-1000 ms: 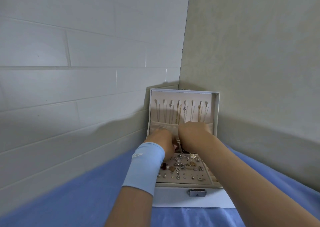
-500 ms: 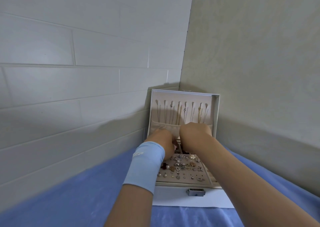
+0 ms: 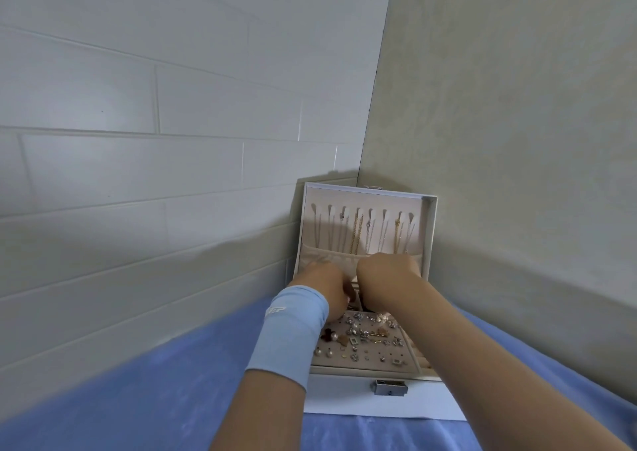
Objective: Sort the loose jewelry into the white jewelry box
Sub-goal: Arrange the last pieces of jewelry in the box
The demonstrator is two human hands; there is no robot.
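- One white jewelry box (image 3: pixel 344 399) stands open on a blue cloth (image 3: pixel 138 399), pushed into the corner between a white tiled wall (image 3: pixel 138 140) on the box's left and a plain beige wall (image 3: pixel 517 140) on its right.
- One lid (image 3: pixel 429 230) stands upright at the back of the box. Inside it is a row of eight hooks (image 3: pixel 371 213) with thin chains (image 3: pixel 358 237) hanging from them, some gold and some silver. They are too fine to count.
- One gathered pocket (image 3: pixel 331 257) runs across the lid's lower part, and the chain ends drop into it.
- One tray (image 3: pixel 375 357) fills the box's top. On it lie dozens of small earrings (image 3: pixel 365 335) and studs, too many and too small to count.
- One metal clasp (image 3: pixel 389 387) sits on the box's front wall.
- Two hands reach over the back of the tray, just in front of the lid, and they are close together.
- The left hand (image 3: pixel 331 288) has one pale blue wristband (image 3: pixel 293 333) on its wrist, which covers the tray's left edge.
- The right hand (image 3: pixel 386 275) hides the pocket's middle.
- Both sets of fingers curl down behind the knuckles, and I cannot tell whether they grasp anything.
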